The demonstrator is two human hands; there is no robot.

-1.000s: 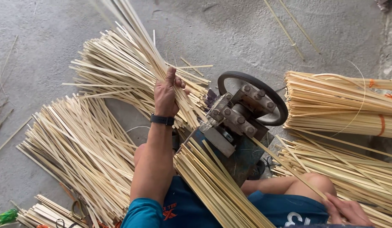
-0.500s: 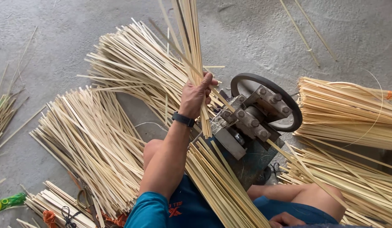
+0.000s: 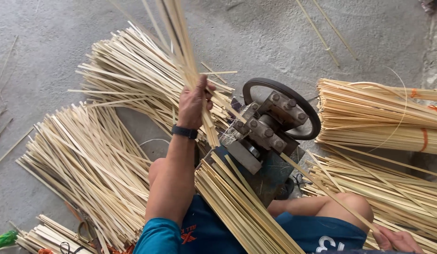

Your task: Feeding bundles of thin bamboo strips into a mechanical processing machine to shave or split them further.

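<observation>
Clearly the left hand is clenched around a handful of long pale bamboo strips, lifted upright beside the grey metal roller machine. They look light, springy and splintery; gripping low, near the ends, seems steadiest.

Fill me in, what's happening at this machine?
A seated person's left hand grips a fistful of bamboo strips raised above a small machine with a black handwheel. The right hand rests low on a single strip running into the machine. Loose and tied strip bundles lie all around.
</observation>
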